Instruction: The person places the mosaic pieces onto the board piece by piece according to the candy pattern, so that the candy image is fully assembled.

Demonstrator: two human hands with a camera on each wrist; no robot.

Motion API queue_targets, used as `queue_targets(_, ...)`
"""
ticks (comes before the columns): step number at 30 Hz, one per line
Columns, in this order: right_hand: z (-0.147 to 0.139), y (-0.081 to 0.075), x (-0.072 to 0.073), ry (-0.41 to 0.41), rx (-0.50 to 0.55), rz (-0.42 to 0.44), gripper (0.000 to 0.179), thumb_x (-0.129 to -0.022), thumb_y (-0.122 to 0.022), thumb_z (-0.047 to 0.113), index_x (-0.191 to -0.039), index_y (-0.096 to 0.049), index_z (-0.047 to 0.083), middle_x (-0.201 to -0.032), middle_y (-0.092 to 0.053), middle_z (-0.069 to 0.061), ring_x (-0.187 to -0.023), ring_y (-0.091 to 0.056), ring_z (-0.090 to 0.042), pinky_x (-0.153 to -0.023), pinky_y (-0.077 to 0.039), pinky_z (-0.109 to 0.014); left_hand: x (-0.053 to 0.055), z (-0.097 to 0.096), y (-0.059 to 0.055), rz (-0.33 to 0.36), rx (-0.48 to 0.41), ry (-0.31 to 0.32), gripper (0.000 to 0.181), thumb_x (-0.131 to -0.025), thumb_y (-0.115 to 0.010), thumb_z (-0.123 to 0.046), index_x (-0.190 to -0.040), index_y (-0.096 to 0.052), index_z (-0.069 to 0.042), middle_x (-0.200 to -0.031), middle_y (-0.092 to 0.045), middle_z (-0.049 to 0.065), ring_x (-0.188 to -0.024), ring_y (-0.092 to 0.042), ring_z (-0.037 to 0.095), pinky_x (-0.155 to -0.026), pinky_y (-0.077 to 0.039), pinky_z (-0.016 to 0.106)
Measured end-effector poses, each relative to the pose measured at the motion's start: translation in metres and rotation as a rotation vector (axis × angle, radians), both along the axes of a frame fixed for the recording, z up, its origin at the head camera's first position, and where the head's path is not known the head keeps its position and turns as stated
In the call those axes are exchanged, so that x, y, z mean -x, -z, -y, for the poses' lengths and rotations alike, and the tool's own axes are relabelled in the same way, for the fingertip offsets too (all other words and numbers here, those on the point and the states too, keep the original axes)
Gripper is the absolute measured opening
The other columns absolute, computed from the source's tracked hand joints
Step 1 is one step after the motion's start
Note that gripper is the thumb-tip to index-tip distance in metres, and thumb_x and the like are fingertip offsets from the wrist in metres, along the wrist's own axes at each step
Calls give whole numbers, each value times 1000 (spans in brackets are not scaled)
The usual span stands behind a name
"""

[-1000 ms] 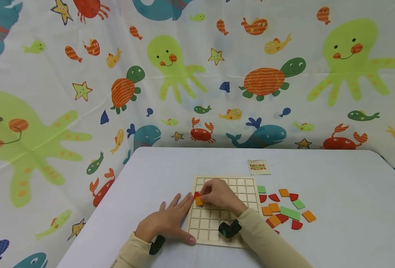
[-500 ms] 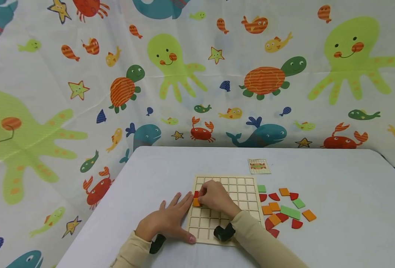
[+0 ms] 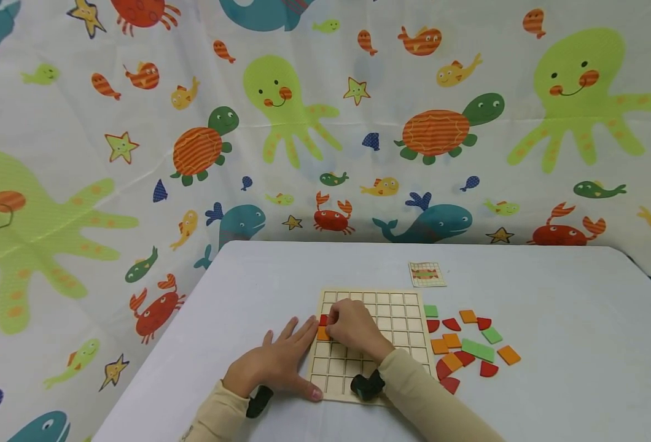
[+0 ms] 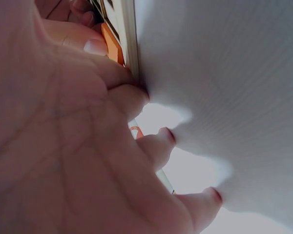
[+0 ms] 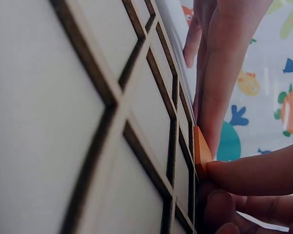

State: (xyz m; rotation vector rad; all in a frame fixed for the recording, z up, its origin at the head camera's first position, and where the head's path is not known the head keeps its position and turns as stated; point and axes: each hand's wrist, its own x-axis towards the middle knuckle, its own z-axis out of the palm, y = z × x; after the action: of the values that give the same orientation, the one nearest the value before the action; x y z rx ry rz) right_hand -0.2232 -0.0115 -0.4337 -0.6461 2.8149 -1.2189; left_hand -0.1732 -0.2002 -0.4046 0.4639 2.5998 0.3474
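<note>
A square wooden grid board (image 3: 375, 356) lies on the table. In its left column, a red piece (image 3: 323, 320) sits just beyond an orange square tile (image 3: 323, 334). My right hand (image 3: 355, 328) is over the board, fingers curled, with fingertips on the orange tile's right side. In the right wrist view, a fingertip meets the edge of this orange tile (image 5: 201, 151), which stands slightly proud of the grid. My left hand (image 3: 281, 362) lies flat and spread, index fingertip and thumb at the board's left edge. In the left wrist view its fingertips (image 4: 158, 141) touch the white table.
Right of the board lie several loose pieces: orange squares (image 3: 509, 355), red rounded pieces (image 3: 489, 369), a long green tile (image 3: 478, 351) and smaller green ones (image 3: 492, 336). A small pattern card (image 3: 427, 275) lies beyond the board's far right corner. A sea-animal curtain (image 3: 314, 123) hangs behind.
The right hand has brought the orange tile slightly left and down into the left column, below the red piece. The left hand has stayed at the board's edge.
</note>
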Motion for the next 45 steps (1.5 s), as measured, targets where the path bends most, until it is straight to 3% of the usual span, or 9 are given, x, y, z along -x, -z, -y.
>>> queue_targets(8, -1, -1, -2, 6, 27, -13, 24, -83, -76, -5, -70, -64, 11, -66, -57, 5, -60, -49, -11, -54, -41, -25, 2, 0, 0, -5, 3, -2, 130, -74, -94, -58, -172, -21, -12, -179, -15, 3, -164, -6, 39, -120, -10, 79)
queue_targets(13, -5, -2, -2, -9, 75, 46, 17, -85, -76, -2, -75, -67, 9, -71, -59, 3, -66, -52, -13, -58, -45, -27, 1, 1, 2, -1, -7, -2, 131, -74, -94, -59, -172, -22, -12, -179, -16, 4, -163, -6, 40, -120, -10, 79)
queue_targets(19, -21, -9, 2, -57, 185, 130, 3, -95, -76, 7, -96, -77, 5, -85, -68, 2, -78, -59, -15, -71, -53, -31, 1, 2, 4, -5, 0, -9, 131, -73, -94, -60, -172, -22, -12, -179, -16, 3, -163, -7, 40, -120, -10, 79)
queue_targets(24, -40, -24, 1, -86, 236, 138, 25, -100, -74, 13, -121, -77, 1, -107, -75, -5, -98, -65, -22, -89, -57, -40, 0, 2, 3, -9, 4, -8, 131, -73, -94, -59, -172, -22, -11, -179, -17, 4, -163, -8, 40, -120, -11, 78)
queue_targets(30, -74, -36, 0, -135, 188, 102, 39, -102, -71, 18, -137, -71, 3, -132, -71, -18, -120, -63, -36, -100, -54, -54, 0, 0, 2, -5, -4, -7, 131, -73, -95, -59, -171, -23, -10, -179, -17, 6, -163, -8, 40, -120, -11, 79)
queue_targets(38, -122, -41, 1, -103, 113, 52, 42, -102, -74, 16, -142, -69, 4, -140, -67, -20, -124, -60, -41, -94, -56, -44, 0, 2, 3, -16, -6, -16, 131, -72, -95, -58, -172, -25, -11, -179, -18, 5, -163, -8, 41, -120, -10, 79)
queue_targets(45, -153, -43, -3, -89, 68, 18, 45, -101, -75, 19, -144, -68, 6, -141, -65, -18, -124, -59, -41, -95, -55, -48, 0, 1, 3, -14, -11, -19, 130, -72, -95, -58, -171, -25, -11, -179, -18, 5, -163, -8, 40, -120, -10, 78)
